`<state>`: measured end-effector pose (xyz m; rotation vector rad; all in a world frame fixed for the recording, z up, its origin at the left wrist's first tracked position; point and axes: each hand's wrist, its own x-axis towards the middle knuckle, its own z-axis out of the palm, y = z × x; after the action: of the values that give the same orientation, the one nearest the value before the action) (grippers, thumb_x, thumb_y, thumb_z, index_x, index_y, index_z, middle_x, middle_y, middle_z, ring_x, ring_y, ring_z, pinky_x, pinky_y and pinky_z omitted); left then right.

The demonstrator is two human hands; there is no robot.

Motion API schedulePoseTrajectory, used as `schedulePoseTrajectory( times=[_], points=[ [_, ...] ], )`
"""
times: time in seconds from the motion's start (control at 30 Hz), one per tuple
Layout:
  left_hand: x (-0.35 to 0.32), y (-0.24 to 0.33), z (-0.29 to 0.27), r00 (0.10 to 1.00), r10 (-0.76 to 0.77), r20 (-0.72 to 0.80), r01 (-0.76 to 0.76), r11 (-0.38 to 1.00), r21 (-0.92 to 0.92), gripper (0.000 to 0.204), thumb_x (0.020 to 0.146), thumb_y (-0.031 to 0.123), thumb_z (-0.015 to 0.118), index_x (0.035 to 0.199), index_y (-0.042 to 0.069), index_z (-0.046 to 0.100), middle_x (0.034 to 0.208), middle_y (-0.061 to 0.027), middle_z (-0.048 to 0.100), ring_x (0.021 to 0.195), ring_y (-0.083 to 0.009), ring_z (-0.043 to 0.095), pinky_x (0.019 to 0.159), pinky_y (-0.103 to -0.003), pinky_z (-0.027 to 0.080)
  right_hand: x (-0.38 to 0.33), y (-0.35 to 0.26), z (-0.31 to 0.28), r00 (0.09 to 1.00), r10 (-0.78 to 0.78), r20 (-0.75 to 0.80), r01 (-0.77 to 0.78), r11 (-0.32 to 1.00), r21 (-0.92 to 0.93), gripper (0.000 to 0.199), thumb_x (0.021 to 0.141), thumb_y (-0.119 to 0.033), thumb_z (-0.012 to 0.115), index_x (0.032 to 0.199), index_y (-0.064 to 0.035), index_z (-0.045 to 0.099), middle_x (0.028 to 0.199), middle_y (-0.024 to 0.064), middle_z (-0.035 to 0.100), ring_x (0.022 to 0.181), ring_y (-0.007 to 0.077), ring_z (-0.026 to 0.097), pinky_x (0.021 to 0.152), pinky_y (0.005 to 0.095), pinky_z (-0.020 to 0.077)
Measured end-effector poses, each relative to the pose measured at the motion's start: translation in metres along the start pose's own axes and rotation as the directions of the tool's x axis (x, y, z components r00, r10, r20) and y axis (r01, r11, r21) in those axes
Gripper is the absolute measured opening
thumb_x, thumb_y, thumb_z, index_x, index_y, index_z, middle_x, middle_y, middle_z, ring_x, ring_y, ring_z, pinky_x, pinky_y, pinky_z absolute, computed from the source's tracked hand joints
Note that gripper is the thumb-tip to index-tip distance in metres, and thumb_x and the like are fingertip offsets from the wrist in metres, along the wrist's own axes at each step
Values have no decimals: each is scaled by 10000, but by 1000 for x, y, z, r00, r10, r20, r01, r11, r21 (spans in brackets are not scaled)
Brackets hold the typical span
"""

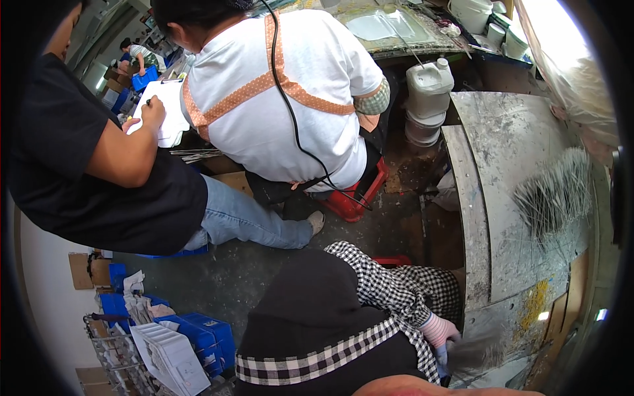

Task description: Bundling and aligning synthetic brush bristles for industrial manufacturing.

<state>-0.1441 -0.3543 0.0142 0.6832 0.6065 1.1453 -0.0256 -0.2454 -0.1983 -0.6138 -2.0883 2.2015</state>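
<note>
My left arm, in a black-and-white checked sleeve, bends towards the bench at the lower right. On my left hand (439, 331) is a pale glove with a pinkish cuff. Its fingers are closed at the near end of a blurred grey bundle of thin wires (479, 354), which points right over the bench. Just below the glove a pale bluish patch shows, possibly my right hand (442, 362); its fingers cannot be made out. Farther along the bench lies a larger loose bundle of thin grey wires (555, 195).
The grey worn bench (515, 138) runs along the right, with a yellow stain. A seated person (277, 99) in white works ahead; another (86, 165) stands writing on a clipboard (165, 109). White jugs (429, 86), a red stool (389, 261) and blue crates (205, 336) stand around.
</note>
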Motion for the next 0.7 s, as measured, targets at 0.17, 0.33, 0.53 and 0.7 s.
schedulePoseTrajectory(
  times=[0.17,0.33,0.53,0.7],
  points=[
    [-6,13,-3,996,89,-1,-89,995,36,513,863,244,831,1192,-35,553,783,13,608,726,-72,563,588,-267,485,36,-10,5,998,-40,52,41,999,-21,415,1009,-290,533,1339,-39,531,1181,89,586,1077,208,540,928,362,422],
    [10,10,2,984,178,-10,-177,981,75,514,858,248,826,1194,-36,559,806,2,619,746,-82,573,611,-272,491,65,-19,14,990,-79,116,84,996,-35,428,1011,-299,527,1353,-41,521,1209,93,576,1106,213,528,949,368,412],
    [-17,35,5,963,268,11,-267,954,137,516,853,252,821,1195,-36,565,832,-10,631,769,-93,585,639,-277,498,93,-31,20,976,-143,165,152,987,-47,445,1014,-311,519,1370,-44,508,1243,96,564,1141,219,514,974,376,400],
    [-25,44,13,945,323,44,-325,927,187,518,848,256,816,1197,-36,570,855,-20,642,789,-103,595,662,-281,504,104,-40,25,962,-197,189,209,977,-47,459,1016,-320,512,1384,-47,498,1271,100,554,1170,224,502,995,382,390]
  ],
)
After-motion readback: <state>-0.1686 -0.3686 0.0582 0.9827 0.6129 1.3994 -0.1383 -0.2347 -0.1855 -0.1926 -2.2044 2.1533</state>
